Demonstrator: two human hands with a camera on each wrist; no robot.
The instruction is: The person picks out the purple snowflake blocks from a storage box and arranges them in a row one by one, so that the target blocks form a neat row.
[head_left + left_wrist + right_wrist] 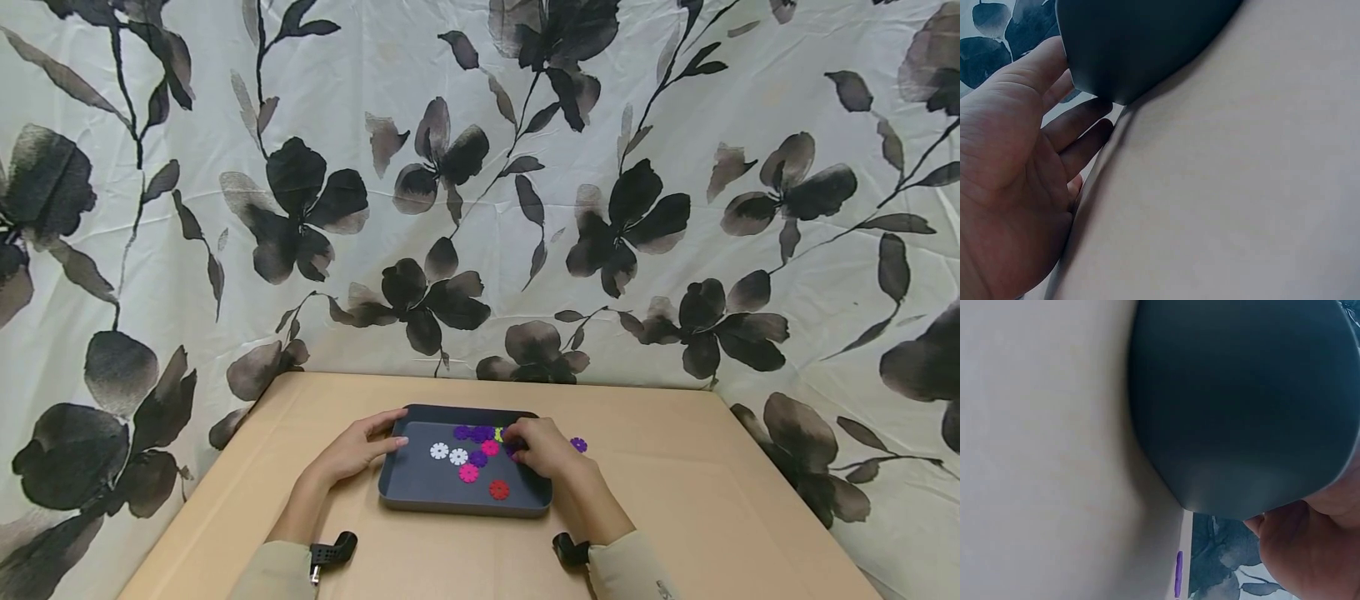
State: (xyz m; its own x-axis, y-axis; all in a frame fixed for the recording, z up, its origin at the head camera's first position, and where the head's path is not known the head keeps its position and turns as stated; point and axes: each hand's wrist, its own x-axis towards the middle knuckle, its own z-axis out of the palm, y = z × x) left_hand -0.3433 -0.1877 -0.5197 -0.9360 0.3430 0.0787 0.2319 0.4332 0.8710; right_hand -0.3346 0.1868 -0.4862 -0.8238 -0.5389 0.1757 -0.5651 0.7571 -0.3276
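A dark grey tray [420,487] lies on the table, with small flower-shaped discs in it. My left hand [358,450] holds the tray's left side, thumb over the rim and the other fingers around the outside. My right hand [543,446] reaches over the right rim, its fingers bent down at a purple disc [512,452]; I cannot tell whether they pinch it. Beside these fingertips show a yellow disc [498,434] and a pink disc [490,448]. In the right wrist view, the tray's side [1241,412] hides the fingertips of that hand.
Two white discs [448,453] lie at the tray's left, a red disc [498,489] near its front. One purple disc [578,445] is outside the tray, right of the right hand. Behind the tan table [637,417] hangs a flower-printed cloth [525,250].
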